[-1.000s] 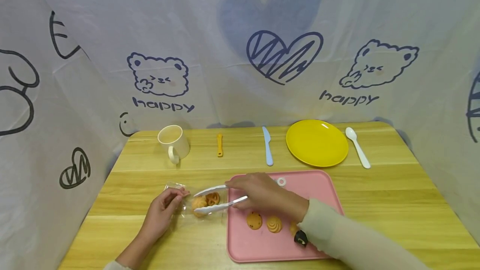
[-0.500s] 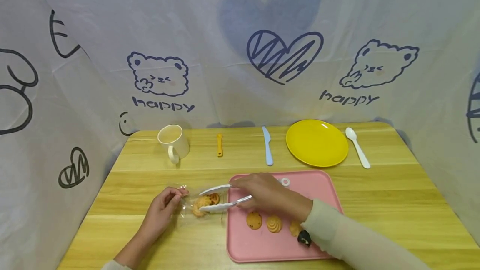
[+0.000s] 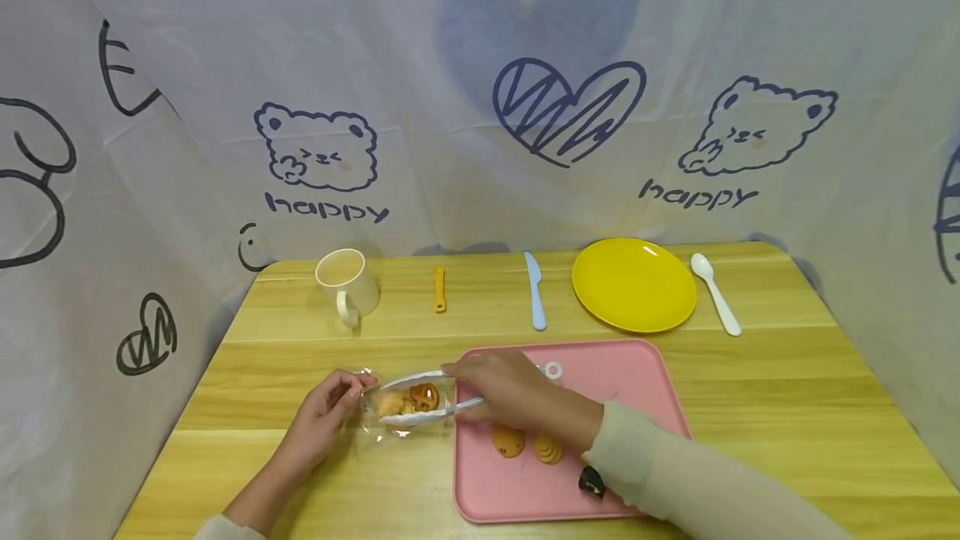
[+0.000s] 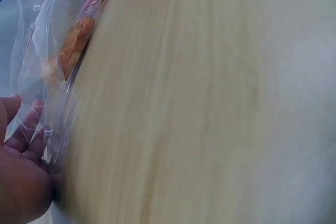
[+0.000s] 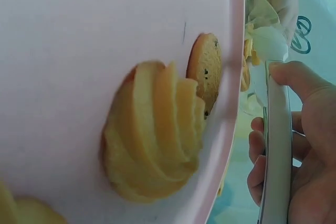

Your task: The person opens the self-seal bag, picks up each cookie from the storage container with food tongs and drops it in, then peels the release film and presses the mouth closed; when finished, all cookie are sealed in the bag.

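Tray (image 3: 637, 373) lies on the table (image 3: 787, 407) at the near centre. In it, two cookies (image 3: 508, 441) sit side by side near its left edge. A bag (image 3: 397, 407) lies just left of the tray, at its 9 o'clock, with tongs (image 3: 420, 398) reaching into it. Along the far edge, left to right: mug (image 3: 347, 283), peeler (image 3: 439, 288), knife (image 3: 535, 292), plate (image 3: 633, 285), spoon (image 3: 716, 293). The plate stands at the tray's 12 o'clock.

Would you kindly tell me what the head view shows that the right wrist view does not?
Only the head view shows the cup, yellow plate, knife, spoon and left hand pinching the clear bag. Only the right wrist view shows the swirl cookie's ridges close up. Both show the pink tray, the white tongs and the right hand.
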Tool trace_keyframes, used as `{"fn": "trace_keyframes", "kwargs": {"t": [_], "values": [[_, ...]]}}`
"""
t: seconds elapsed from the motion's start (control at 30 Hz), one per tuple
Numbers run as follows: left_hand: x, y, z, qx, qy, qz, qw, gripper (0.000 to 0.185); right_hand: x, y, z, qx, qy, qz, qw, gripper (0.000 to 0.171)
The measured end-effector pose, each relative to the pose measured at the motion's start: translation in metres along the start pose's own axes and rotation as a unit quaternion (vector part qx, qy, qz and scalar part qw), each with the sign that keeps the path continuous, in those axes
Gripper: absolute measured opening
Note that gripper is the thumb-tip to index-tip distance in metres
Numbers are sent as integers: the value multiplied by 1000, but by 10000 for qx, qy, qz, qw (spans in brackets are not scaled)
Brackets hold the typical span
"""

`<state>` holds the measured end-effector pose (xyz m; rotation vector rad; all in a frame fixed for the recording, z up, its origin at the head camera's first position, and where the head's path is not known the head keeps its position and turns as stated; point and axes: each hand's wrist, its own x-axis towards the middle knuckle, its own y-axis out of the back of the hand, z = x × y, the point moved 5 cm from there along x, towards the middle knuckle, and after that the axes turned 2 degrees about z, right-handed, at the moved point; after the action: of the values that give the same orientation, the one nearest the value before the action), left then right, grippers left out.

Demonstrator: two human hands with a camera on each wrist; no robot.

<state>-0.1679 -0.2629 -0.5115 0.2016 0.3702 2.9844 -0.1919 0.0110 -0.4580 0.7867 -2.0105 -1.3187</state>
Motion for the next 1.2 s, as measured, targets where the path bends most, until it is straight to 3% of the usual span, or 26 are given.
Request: {"fn": "trace_keyframes", "kwargs": {"t": [0.53, 0.8, 1.2], "values": [[-2, -1, 2, 100, -85, 27, 9999, 20, -21, 19, 9, -68, -247, -81, 9996, 62], [-2, -2, 2, 87, -61, 49, 9999, 20, -47, 22, 19, 162, -696, -269, 9971, 65], [-3, -2, 2, 102, -45, 55, 9999, 20, -88, 35, 30, 156, -908, -39, 9957, 68]]}}
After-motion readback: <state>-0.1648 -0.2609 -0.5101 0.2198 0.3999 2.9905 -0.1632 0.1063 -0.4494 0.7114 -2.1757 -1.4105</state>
